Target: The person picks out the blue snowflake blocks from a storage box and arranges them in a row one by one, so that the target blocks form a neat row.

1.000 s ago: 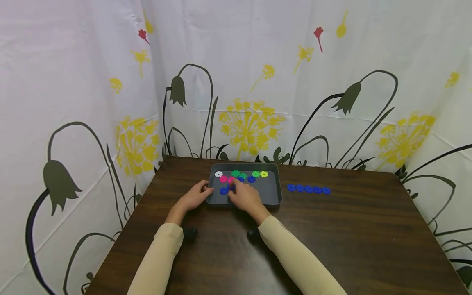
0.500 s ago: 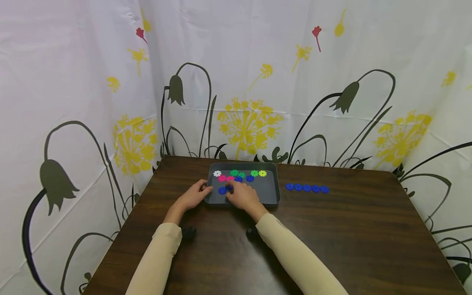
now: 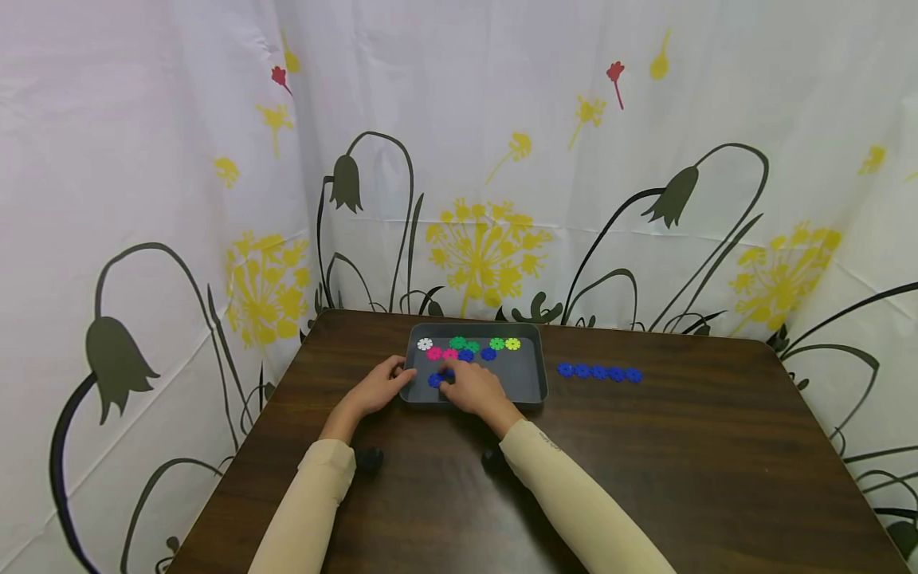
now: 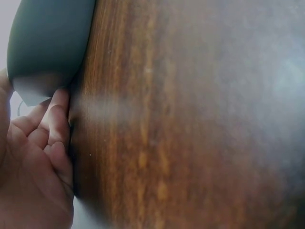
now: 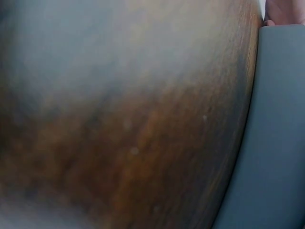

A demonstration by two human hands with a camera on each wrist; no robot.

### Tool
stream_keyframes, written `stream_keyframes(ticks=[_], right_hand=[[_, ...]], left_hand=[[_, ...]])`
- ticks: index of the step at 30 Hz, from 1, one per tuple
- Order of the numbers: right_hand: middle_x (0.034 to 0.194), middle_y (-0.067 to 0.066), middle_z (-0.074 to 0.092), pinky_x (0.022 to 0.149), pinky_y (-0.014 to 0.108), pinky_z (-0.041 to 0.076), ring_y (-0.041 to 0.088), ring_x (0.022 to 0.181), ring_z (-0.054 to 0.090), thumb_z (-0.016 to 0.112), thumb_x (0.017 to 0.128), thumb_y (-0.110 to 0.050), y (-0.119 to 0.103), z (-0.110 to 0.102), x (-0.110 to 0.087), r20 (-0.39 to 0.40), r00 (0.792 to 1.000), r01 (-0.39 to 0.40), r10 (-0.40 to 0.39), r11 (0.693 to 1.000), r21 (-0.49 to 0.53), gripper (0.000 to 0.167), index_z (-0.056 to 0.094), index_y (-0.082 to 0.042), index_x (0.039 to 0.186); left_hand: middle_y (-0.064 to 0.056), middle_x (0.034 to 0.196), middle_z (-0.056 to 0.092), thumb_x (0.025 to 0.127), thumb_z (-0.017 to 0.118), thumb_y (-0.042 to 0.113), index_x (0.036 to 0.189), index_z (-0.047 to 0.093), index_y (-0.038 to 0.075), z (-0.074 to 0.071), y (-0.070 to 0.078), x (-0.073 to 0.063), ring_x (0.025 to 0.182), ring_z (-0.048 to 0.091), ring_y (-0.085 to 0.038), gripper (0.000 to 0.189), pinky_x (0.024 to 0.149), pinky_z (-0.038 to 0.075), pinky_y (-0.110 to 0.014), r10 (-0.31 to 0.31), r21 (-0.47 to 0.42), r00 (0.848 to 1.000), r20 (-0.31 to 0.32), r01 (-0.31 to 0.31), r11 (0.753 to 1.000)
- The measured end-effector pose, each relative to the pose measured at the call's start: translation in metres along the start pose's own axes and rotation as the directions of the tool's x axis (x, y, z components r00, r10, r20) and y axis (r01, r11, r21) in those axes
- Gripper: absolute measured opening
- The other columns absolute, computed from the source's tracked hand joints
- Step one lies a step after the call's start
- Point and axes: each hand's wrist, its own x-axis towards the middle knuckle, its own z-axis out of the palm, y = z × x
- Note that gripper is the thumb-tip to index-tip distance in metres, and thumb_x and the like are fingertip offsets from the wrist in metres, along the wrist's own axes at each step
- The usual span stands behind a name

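Note:
A grey rectangular tray [image 3: 509, 384] sits on the table in the head view. My left hand [image 3: 378, 386] holds its left side, thumb at the rim; the left wrist view shows the fingers [image 4: 58, 114] against the outside of the tray's corner. Reaching over the tray's front edge, my right hand [image 3: 476, 388] pinches a blue flower-shaped disc between thumb and index finger, and largely hides it. Just left of those fingertips lies another blue disc [image 3: 434, 381]. In the right wrist view only the tray wall [image 5: 276, 119] and a bit of hand [image 5: 284, 12] show.
Behind my right hand lie pink discs [image 3: 434, 353], blue discs [image 3: 488, 354], green discs [image 3: 457, 343], a yellow disc [image 3: 512, 344] and a white disc [image 3: 425, 344]. A row of blue discs [image 3: 599, 372] lies on the dark wooden table [image 3: 645, 446], right of the tray. A flowered curtain [image 3: 488, 167] hangs behind.
The right fingertips have shifted slightly left and toward the tray's front. My left hand stays at the tray's left side, and the other discs keep their places.

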Motion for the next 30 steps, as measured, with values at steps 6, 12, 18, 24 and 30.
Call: stream_keyframes(ticks=[6, 12, 18, 24, 30], right_hand=[[0.128, 0.003, 0.076, 0.099, 0.059, 0.055, 0.032, 0.111, 0.072, 0.073, 0.101, -0.044, -0.0011, -0.0016, 0.0014, -0.015, 1.000, 0.008, -0.008, 1.000, 0.030, 0.035, 0.070, -0.027, 0.132], [0.133, 0.002, 0.075, 0.100, 0.061, 0.054, 0.034, 0.120, 0.070, 0.077, 0.098, -0.047, -0.0028, -0.0018, 0.0049, 0.004, 1.000, 0.021, -0.021, 0.999, 0.034, 0.040, 0.070, -0.030, 0.134], [0.125, 0.004, 0.076, 0.099, 0.060, 0.053, 0.033, 0.114, 0.070, 0.077, 0.099, -0.041, -0.0002, -0.0009, 0.0059, 0.021, 1.000, 0.008, -0.010, 0.998, 0.055, 0.034, 0.072, -0.029, 0.130], [0.103, 0.001, 0.074, 0.093, 0.055, 0.053, 0.025, 0.096, 0.066, 0.079, 0.098, -0.037, 0.0004, -0.0033, 0.0043, 0.033, 0.999, -0.014, 0.011, 0.996, 0.083, 0.032, 0.071, -0.025, 0.127], [0.094, -0.002, 0.069, 0.082, 0.045, 0.051, 0.020, 0.083, 0.064, 0.081, 0.097, -0.033, 0.0017, -0.0044, 0.0012, 0.036, 0.999, -0.034, 0.030, 0.993, 0.109, 0.030, 0.069, -0.020, 0.121]], left_hand=[[-0.017, 0.121, 0.060, 0.114, 0.050, 0.039, 0.152, 0.047, -0.003, -0.0022, -0.0015, 0.0007, 0.108, 0.057, -0.028, 0.056, 0.094, 0.047, -0.043, 0.009, 0.015, 1.000, -0.005, -0.009, 1.000], [-0.023, 0.132, 0.060, 0.114, 0.051, 0.039, 0.155, 0.043, -0.005, -0.0068, -0.0011, -0.0014, 0.119, 0.059, -0.034, 0.061, 0.107, 0.048, -0.055, 0.000, 0.023, 1.000, 0.006, 0.000, 1.000], [-0.022, 0.130, 0.061, 0.114, 0.051, 0.035, 0.155, 0.043, -0.005, -0.0044, -0.0006, -0.0018, 0.117, 0.058, -0.033, 0.058, 0.108, 0.047, -0.055, 0.010, 0.029, 1.000, 0.003, -0.010, 1.000], [-0.022, 0.130, 0.061, 0.114, 0.051, 0.035, 0.156, 0.042, -0.005, -0.0035, 0.0004, -0.0012, 0.117, 0.058, -0.033, 0.059, 0.108, 0.047, -0.055, 0.012, 0.029, 1.000, 0.003, -0.012, 0.999], [-0.021, 0.130, 0.061, 0.114, 0.052, 0.036, 0.156, 0.043, -0.004, -0.0006, -0.0026, 0.0009, 0.117, 0.058, -0.032, 0.058, 0.107, 0.047, -0.054, 0.006, 0.035, 1.000, -0.003, -0.006, 0.999]])
